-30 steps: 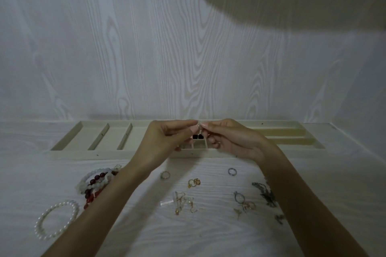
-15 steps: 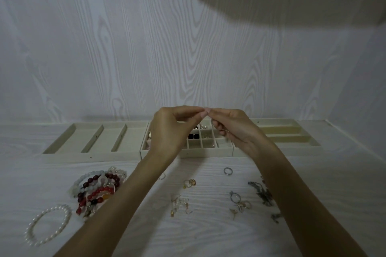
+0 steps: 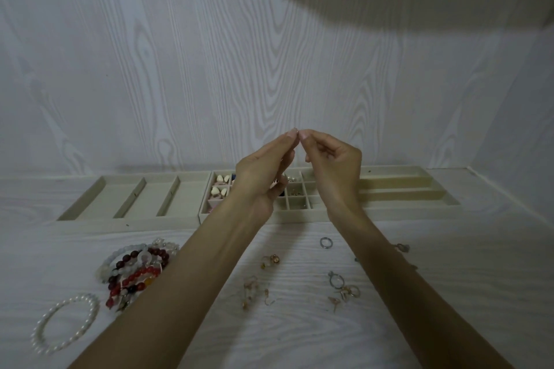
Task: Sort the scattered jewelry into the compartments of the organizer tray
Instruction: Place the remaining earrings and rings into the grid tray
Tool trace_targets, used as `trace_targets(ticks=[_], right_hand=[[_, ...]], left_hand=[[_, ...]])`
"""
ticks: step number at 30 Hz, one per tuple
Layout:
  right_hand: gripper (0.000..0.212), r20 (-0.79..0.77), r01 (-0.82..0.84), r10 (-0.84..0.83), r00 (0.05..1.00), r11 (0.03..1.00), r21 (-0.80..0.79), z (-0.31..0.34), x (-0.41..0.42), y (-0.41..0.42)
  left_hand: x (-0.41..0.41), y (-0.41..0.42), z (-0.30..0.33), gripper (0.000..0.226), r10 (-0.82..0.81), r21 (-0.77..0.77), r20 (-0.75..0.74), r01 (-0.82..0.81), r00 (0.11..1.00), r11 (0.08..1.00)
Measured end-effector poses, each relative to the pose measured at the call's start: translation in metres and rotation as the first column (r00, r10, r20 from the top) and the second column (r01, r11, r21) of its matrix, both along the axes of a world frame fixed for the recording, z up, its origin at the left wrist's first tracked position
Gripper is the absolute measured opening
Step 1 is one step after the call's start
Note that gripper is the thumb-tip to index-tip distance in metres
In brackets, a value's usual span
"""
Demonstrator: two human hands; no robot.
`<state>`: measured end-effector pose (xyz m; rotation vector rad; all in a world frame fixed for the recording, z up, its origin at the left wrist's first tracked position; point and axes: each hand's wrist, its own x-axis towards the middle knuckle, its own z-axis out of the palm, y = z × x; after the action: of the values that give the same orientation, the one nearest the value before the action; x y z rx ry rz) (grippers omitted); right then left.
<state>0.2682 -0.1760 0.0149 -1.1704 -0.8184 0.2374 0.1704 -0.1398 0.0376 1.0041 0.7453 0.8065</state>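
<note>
Your left hand (image 3: 263, 177) and right hand (image 3: 332, 171) have risen from just over the tray (image 3: 389, 186) to well above it, fingertips pinched together on a piece too small to identify. You are likely fastening or untangling it, so it is not yet sorted. Bracelets (image 3: 135, 269), a ring (image 3: 326, 242) and earrings (image 3: 254, 290) lie loose on the table (image 3: 299, 335).

We see a cream organizer tray (image 3: 192, 217) on a white woodgrain table (image 3: 449, 249); white pearl bracelet (image 3: 64, 322) and dark-red, red and pale-blue bead bracelets (image 3: 135, 269) left of the left hand (image 3: 259, 180); a silver ring (image 3: 326, 242) below the right hand (image 3: 335, 171).
</note>
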Motion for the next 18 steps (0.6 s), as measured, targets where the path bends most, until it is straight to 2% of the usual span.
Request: trace_targets(ticks=[4, 7, 9, 11, 12, 13, 15, 16, 18], right_hand=[[0.013, 0.192, 0.090, -0.091, 0.977, 0.996, 0.016, -0.007, 0.002, 0.001], [0.011, 0.285, 0.116, -0.110, 0.952, 0.993, -0.006, -0.012, 0.004, 0.002], [0.016, 0.351, 0.117, -0.085, 0.933, 0.991, -0.070, -0.010, 0.010, 0.000], [0.029, 0.390, 0.138, -0.067, 0.918, 0.978, -0.156, -0.004, 0.023, -0.004], [0.033, 0.378, 0.149, -0.067, 0.923, 0.970, -0.194, 0.000, 0.032, -0.007], [0.035, 0.356, 0.153, -0.064, 0.932, 0.962, -0.228, 0.004, 0.043, -0.010], [0.030, 0.332, 0.147, -0.044, 0.942, 0.945, -0.291, 0.009, 0.063, -0.018], [0.027, 0.337, 0.144, -0.028, 0.941, 0.935, -0.323, 0.009, 0.070, -0.020], [0.022, 0.359, 0.115, 0.040, 0.932, 0.910, -0.399, 0.006, 0.078, -0.023]], left_hand=[[0.000, 0.005, -0.001, 0.012, -0.066, -0.165, 0.041, 0.072, 0.997, 0.984], [0.001, 0.007, -0.003, 0.017, -0.068, -0.207, 0.064, 0.079, 0.996, 0.975], [0.002, 0.011, -0.007, 0.025, -0.048, -0.109, 0.027, 0.050, 0.999, 0.993], [0.000, 0.019, -0.012, 0.029, -0.012, 0.135, -0.068, 0.021, 0.998, 0.991], [-0.002, 0.027, -0.016, 0.027, 0.014, 0.303, -0.125, 0.025, 0.992, 0.953], [-0.003, 0.035, -0.018, 0.023, 0.031, 0.471, -0.188, 0.062, 0.982, 0.880], [-0.004, 0.053, -0.024, 0.020, 0.053, 0.731, -0.360, 0.246, 0.932, 0.637], [-0.002, 0.063, -0.030, 0.020, 0.083, 0.785, -0.465, 0.367, 0.881, 0.500], [0.006, 0.082, -0.043, 0.018, 0.165, 0.753, -0.647, 0.590, 0.744, 0.293]])
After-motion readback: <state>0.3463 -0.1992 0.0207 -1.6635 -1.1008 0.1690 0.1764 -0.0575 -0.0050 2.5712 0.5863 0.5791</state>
